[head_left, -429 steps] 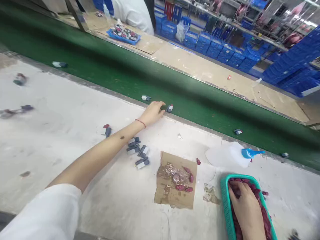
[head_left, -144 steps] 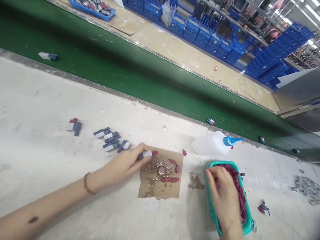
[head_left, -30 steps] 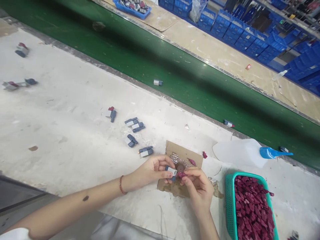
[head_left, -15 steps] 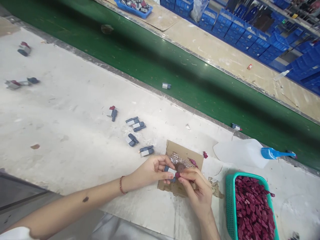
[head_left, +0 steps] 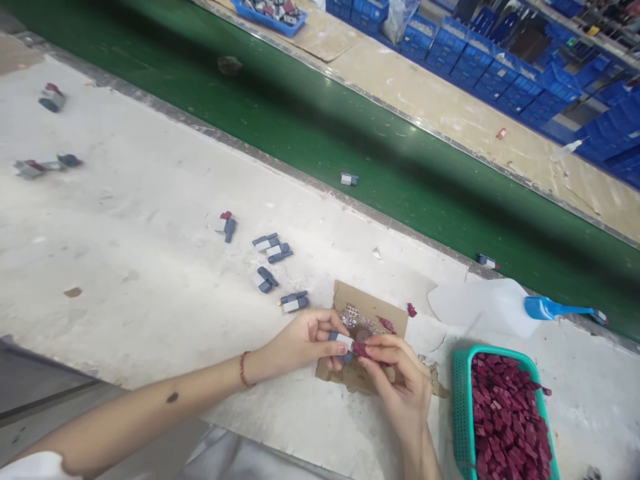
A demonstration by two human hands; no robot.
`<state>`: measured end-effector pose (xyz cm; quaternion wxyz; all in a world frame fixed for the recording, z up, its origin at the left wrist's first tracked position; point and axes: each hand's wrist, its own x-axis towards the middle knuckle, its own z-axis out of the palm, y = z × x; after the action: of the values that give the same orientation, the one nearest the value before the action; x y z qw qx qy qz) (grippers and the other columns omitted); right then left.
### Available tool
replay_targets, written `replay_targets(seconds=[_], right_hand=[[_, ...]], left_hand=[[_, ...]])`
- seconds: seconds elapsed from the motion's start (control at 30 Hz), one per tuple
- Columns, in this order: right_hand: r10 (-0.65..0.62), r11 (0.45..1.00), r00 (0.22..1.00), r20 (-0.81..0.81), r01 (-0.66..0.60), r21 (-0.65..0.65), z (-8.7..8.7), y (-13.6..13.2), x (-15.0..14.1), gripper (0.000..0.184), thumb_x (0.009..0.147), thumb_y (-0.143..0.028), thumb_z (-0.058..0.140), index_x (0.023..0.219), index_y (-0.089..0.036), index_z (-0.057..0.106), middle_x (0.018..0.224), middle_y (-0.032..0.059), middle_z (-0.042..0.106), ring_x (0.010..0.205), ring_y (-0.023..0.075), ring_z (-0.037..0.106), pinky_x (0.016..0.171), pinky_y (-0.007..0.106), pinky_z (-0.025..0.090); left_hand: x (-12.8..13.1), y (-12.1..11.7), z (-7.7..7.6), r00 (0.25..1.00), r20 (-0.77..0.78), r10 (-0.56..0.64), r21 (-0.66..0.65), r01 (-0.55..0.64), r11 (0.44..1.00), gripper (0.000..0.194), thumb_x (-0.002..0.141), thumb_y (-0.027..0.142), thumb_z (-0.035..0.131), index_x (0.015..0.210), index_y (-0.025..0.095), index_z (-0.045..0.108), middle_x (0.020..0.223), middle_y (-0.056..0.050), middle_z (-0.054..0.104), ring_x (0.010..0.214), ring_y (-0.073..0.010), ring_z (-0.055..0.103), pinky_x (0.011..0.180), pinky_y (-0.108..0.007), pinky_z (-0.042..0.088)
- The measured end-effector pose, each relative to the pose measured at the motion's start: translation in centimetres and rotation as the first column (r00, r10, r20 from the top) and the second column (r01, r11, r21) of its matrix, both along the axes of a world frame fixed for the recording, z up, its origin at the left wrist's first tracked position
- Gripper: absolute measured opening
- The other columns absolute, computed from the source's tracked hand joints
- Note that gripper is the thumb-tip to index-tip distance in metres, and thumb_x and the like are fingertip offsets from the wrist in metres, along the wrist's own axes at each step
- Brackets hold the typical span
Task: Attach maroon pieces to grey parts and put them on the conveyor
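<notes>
Blue crates [head_left: 447, 50], many stacked, stand beyond the far worktop [head_left: 400, 90]; a clear bag [head_left: 397, 20] is among them; a small red item [head_left: 501, 133] and a bottle [head_left: 566, 150] lie on it; a brown flake [head_left: 73, 292] lies on the near worktop [head_left: 150, 267].

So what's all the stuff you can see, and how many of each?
Table: one, white, in front
Basket: one, green, right
Dark red pieces: too many to count, mostly in the basket
Bottle: one, white with blue top, behind the basket
Cardboard: one, brown, by the hands
Grey-and-blue parts: four left of the cardboard, three on the belt; others farther left
Belt: one, green, beyond the table
Tray: one, blue, beyond the belt
Crates: many, blue, background
Left hand: one, holding a grey-and-blue part
Right hand: one, holding a dark red piece
</notes>
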<state>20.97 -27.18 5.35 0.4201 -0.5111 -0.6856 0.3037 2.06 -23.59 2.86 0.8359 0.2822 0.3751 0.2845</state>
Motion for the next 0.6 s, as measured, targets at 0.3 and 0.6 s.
replay_targets(seconds=[0.3,0.6], right_hand=[[0.096,0.991,0.995,0.041,-0.1,0.092,-0.02,-0.17,-0.07,0.018,0.088,-0.009,0.062,0.089,-0.024,0.073,0.091,0.0067,0.074,0.079,0.0189,0.071,0.069,0.031,0.06],[0.069,0.996,0.997,0.032,-0.07,0.046,0.06,-0.34,-0.11,0.021,0.088,-0.013,0.065,0.102,-0.026,0.074,0.094,0.0066,0.075,0.082,0.0199,0.071,0.072,0.031,0.06]], left_hand=[[-0.07,-0.16,-0.46,1.0,0.013,-0.023,0.037,0.023,0.999,0.047,0.065,0.047,0.084,0.084,0.014,0.057,0.06,0.001,0.068,0.052,-0.0136,0.067,0.05,-0.021,0.049],[-0.02,-0.23,-0.65,0.999,0.026,0.044,0.015,-0.045,0.999,0.046,0.06,0.044,0.088,0.079,0.014,0.059,0.067,0.0,0.069,0.06,-0.0126,0.067,0.062,-0.024,0.055]])
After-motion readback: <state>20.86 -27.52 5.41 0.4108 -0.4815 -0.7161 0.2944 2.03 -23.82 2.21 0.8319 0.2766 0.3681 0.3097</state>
